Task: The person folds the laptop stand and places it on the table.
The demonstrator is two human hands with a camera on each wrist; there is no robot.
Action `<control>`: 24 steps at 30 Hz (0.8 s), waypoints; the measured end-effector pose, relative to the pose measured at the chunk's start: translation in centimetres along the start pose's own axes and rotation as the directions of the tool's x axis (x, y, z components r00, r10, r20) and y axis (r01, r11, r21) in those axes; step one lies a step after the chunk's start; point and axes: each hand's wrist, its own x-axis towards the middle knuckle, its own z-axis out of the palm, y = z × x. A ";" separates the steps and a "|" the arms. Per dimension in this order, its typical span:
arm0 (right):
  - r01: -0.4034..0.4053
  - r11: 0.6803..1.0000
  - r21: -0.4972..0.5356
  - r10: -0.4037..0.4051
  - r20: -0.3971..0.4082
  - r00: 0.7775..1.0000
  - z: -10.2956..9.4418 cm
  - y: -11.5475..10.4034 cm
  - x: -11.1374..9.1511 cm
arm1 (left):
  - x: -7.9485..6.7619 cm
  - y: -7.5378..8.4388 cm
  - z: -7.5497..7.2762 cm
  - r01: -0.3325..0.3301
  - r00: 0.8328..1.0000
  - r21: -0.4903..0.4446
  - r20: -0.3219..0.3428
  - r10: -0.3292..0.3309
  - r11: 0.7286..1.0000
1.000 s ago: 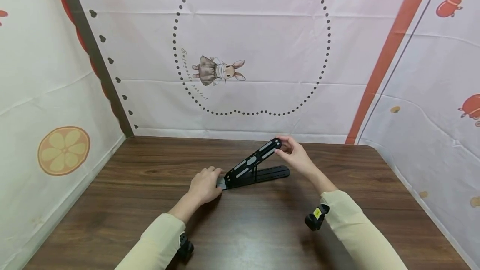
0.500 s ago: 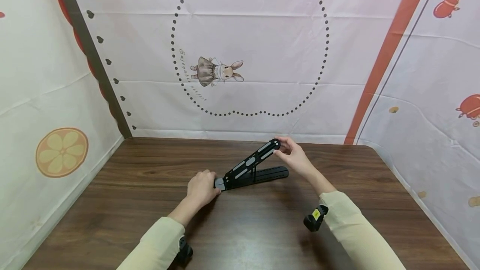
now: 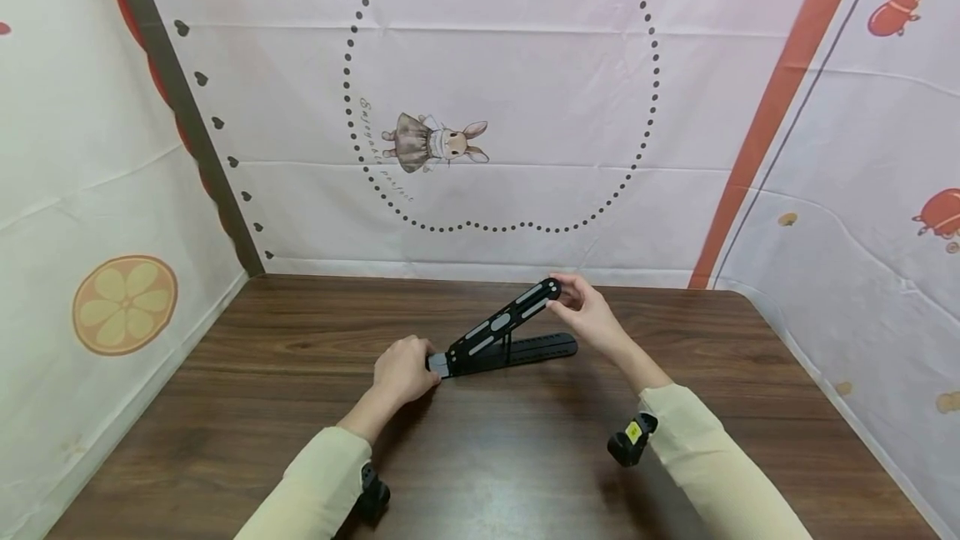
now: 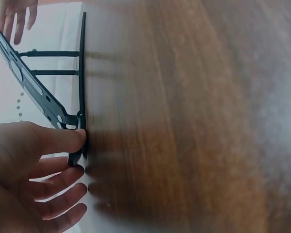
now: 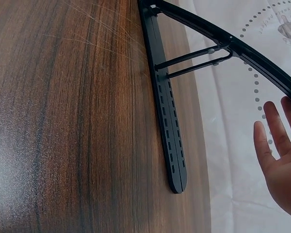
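A black folding laptop stand [image 3: 487, 338] with grey pads stands partly unfolded at the middle of the table. Its slotted base bar [image 5: 166, 121] lies along the wood, and the upper arm [image 4: 36, 92] slants up from the hinge end. Two thin struts [image 4: 51, 54] brace the arm, their feet on the base bar. My left hand [image 3: 402, 369] pinches the grey-padded hinge end between thumb and index finger, the other fingers spread below in the left wrist view. At the raised tip of the arm, my right hand [image 3: 590, 317] holds on with thumb and fingertips.
The brown wooden table [image 3: 495, 473] runs back to a white printed cloth [image 3: 517, 107], with more cloth at both sides. Each wrist carries a small black camera, one on the left sleeve [image 3: 318, 473] and one on the right sleeve [image 3: 712, 448].
The left hand has drawn slightly left, so more of the grey pad at the hinge end shows. The stand's angle and the right hand's hold look the same.
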 end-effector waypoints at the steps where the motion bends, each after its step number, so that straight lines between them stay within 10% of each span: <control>1: 0.000 1.000 -0.002 0.000 0.000 1.000 0.0 0.0 0.0 | 0.1 0.0 0.0 0.001 1.000 -0.006 0.001 -0.001 1.000; 24: -0.034 0.997 -0.075 0.034 -0.012 0.999 0.2 -0.4 -0.1 | 1.5 -0.9 0.1 0.058 0.997 -0.050 -0.045 -0.060 0.997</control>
